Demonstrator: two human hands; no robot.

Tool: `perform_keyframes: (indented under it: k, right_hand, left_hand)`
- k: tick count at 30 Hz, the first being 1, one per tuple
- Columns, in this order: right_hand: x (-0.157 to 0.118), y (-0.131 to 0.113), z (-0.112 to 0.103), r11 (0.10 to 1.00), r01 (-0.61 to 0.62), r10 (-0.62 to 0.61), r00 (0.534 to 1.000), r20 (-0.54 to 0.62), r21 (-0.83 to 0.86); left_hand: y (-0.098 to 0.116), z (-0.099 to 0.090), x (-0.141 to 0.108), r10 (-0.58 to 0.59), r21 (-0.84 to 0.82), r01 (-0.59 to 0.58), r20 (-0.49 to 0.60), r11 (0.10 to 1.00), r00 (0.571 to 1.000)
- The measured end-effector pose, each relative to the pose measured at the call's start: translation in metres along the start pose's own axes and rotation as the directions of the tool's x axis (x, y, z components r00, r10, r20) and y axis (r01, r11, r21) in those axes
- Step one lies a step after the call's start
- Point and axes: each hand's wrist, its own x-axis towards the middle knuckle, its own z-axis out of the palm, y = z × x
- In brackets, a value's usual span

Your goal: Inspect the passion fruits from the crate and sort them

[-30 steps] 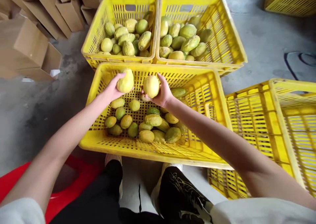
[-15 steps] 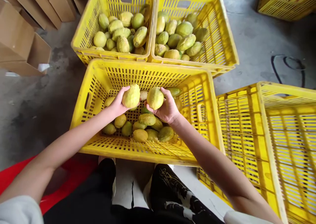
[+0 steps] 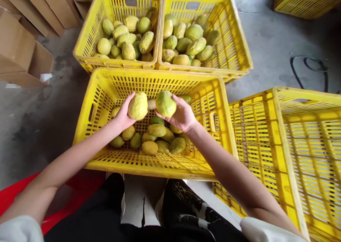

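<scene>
My left hand (image 3: pixel 125 113) is closed around a pale yellow, bumpy oval fruit (image 3: pixel 137 106), thumb at its upper left. A greener, smoother fruit (image 3: pixel 165 103) rests in my right hand (image 3: pixel 185 116), with the thumb on its upper right side and fingers beneath. Both fruits are held side by side, with a small gap between them, over a yellow slatted crate (image 3: pixel 149 168). On that crate's floor lie several yellow-green fruits (image 3: pixel 157 130), some of them hidden by my hands.
Two yellow crates, one at back left (image 3: pixel 86 44) and one at back right (image 3: pixel 238 32), hold more such fruits. A tall yellow crate (image 3: pixel 286 156) stands at right. Cardboard boxes (image 3: pixel 23 53) are at far left, a black cable (image 3: pixel 310 66) at right, and something red (image 3: pixel 16 190) at lower left.
Both hands have shifted slightly left in view, still holding their fruits. The fruit in my right hand has turned, now showing a greener side. The view itself has moved a little.
</scene>
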Motion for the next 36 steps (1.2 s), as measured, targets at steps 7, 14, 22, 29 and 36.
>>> perform_keyframes:
  k: [7,14,22,29,36]
  right_hand:
    - [0.001,0.011,0.005,0.999,-0.047,0.046,0.998,-0.039,-0.022]
    - [0.002,0.013,0.004,0.999,-0.022,0.022,1.0,-0.004,0.033]
    - [0.0,0.01,0.002,0.995,-0.055,0.055,0.998,0.008,0.087]
    - [0.0,0.012,0.006,0.98,-0.129,0.138,0.989,-0.051,0.154]
    - [0.0,0.013,0.009,0.97,-0.058,0.071,0.996,-0.046,0.237]
  left_hand:
    - [-0.007,0.0,0.005,-0.088,0.009,0.088,-0.015,0.996,0.996]
    - [-0.006,-0.005,0.004,-0.109,0.021,0.11,-0.021,0.994,0.994]
    - [0.003,-0.006,0.002,-0.16,-0.046,0.16,0.005,0.986,0.987]
    - [0.001,-0.002,-0.006,-0.213,-0.123,0.211,-0.007,0.97,0.977]
    - [0.003,-0.003,0.0,-0.164,-0.099,0.164,0.017,0.981,0.986]
